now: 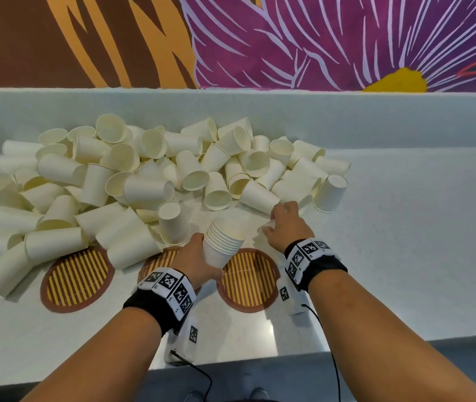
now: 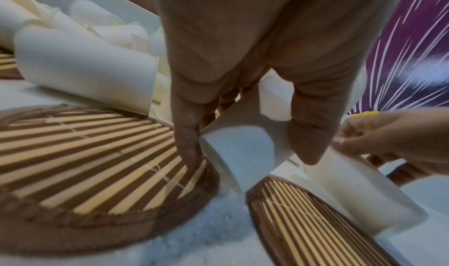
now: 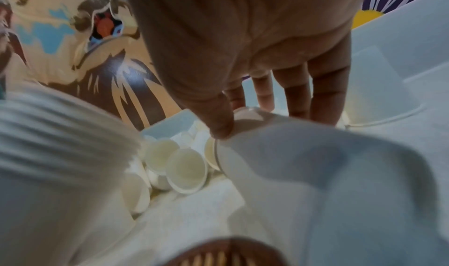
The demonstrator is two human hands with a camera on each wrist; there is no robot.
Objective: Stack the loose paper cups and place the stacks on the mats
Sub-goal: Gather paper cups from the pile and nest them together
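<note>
My left hand (image 1: 193, 256) grips a stack of several white paper cups (image 1: 222, 242), tilted, rims up, above the gap between the middle mat (image 1: 158, 261) and the right mat (image 1: 248, 281). In the left wrist view thumb and fingers (image 2: 311, 135) wrap the stack's base (image 2: 240, 155). My right hand (image 1: 284, 224) pinches a single cup (image 1: 268, 226) by its rim just right of the stack; the right wrist view shows the thumb (image 3: 218, 120) on that cup (image 3: 303, 164). A big pile of loose cups (image 1: 144, 175) covers the counter behind. The left mat (image 1: 77, 280) lies partly under fallen cups.
The pale counter (image 1: 405, 242) ends at a raised back ledge (image 1: 260, 111) below a painted wall. One upside-down cup (image 1: 329, 192) stands at the pile's right end. Cables (image 1: 332, 358) hang from both wristbands over the front edge.
</note>
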